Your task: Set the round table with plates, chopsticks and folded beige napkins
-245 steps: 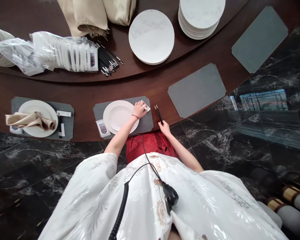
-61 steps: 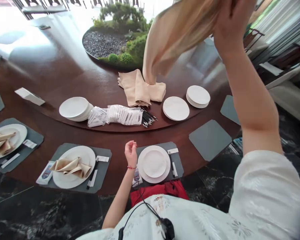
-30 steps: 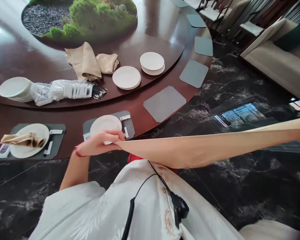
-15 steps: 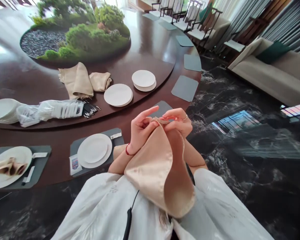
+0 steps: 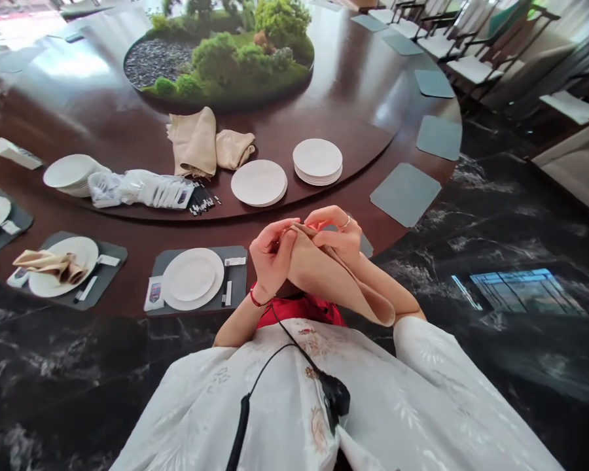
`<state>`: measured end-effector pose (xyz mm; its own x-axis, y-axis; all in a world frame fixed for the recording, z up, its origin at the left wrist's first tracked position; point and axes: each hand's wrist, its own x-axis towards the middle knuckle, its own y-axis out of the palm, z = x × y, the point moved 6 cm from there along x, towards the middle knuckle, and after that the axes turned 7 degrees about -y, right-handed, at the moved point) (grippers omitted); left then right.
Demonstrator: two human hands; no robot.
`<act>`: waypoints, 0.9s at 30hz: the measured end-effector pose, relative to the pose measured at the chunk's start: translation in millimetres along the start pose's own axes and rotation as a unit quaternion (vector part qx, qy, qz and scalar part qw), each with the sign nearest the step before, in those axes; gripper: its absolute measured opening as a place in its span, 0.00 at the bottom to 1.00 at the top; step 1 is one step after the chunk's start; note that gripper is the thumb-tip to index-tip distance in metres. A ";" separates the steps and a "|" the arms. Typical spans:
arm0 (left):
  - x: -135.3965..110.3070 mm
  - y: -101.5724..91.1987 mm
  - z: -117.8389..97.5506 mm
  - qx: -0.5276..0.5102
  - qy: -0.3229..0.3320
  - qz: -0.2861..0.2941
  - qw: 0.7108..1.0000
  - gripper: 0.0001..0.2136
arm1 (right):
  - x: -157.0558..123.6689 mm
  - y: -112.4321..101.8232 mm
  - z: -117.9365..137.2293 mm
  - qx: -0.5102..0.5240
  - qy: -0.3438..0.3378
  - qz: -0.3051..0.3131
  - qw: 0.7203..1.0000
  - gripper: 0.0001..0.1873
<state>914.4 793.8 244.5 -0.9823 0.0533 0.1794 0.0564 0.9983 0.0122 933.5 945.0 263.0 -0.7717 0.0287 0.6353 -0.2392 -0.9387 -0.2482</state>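
Left grip (image 5: 271,254) and right grip (image 5: 336,234) both pinched shut on the top corner of the beige cloth napkin (image 5: 334,275), held up over the table (image 5: 127,234) edge; long axis runs down-right to the low corner, right forearm (image 5: 390,284) nearest

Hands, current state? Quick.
Left hand: closed, pinching a beige cloth napkin near its top corner.
Right hand: closed, holding the same napkin at that corner.
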 end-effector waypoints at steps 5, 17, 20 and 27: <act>6.4 19.0 6.5 0.014 0.019 -0.069 0.997 0.15 | 16.8 -5.0 -18.7 0.036 -0.006 0.034 0.999 0.03; -10.2 -26.8 -10.2 0.129 0.166 -0.376 0.902 0.20 | 29.2 -126.7 -76.0 -0.089 -0.171 0.230 0.954 0.11; -16.1 -30.0 -11.4 0.140 0.199 -0.396 0.886 0.17 | 30.7 -135.5 -78.6 -0.124 -0.210 0.230 0.942 0.06; 64.9 -57.9 21.6 0.182 0.170 -0.269 0.930 0.21 | 85.4 -79.9 -150.3 -0.055 -0.124 0.116 0.984 0.11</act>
<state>843.5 739.9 234.1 -0.7350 -0.4039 0.5447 -0.5516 0.8233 -0.1338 798.2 1074.0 227.1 -0.6485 -0.2788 0.7084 -0.1469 -0.8672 -0.4758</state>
